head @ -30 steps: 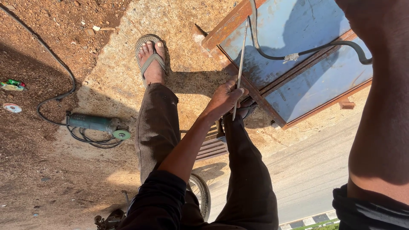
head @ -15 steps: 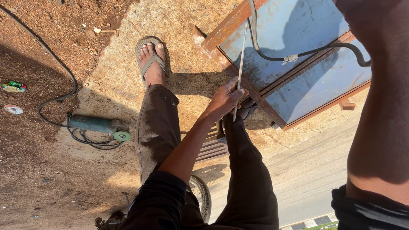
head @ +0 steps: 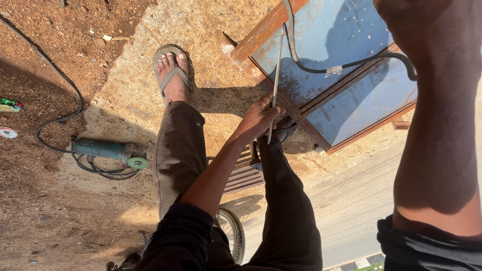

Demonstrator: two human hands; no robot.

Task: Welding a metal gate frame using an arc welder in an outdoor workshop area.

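- The right arm (head: 437, 125) fills the near right edge of the view, raised close to the camera. Its hand runs off the top of the frame, so I cannot tell whether that grip is clenched or slack.
- The left hand (head: 258, 120) reaches down between the knees, its grip clenched around a thin metal rod (head: 275, 75). The rod stands nearly upright and its upper end lies over the blue panel.
- That blue sheet-metal panel (head: 346, 105) sits in a rusty brown frame (head: 266, 27) just beyond the hand. A black cable (head: 351, 62) loops across the panel's face.
- A sandalled foot (head: 173, 75) rests on the sandy ground left of the frame.
- Farther left, a green angle grinder (head: 103, 149) lies on the dirt with its cord (head: 60, 95) curling away.
- Risk, as I judge it: the rod is held low in one fist, so its long free end could sway and slide off the frame's edge.
- The cable crossing the panel could snag the rod.
- The foot is nearly bare beside a rough metal frame, and the trailing cord invites a trip.
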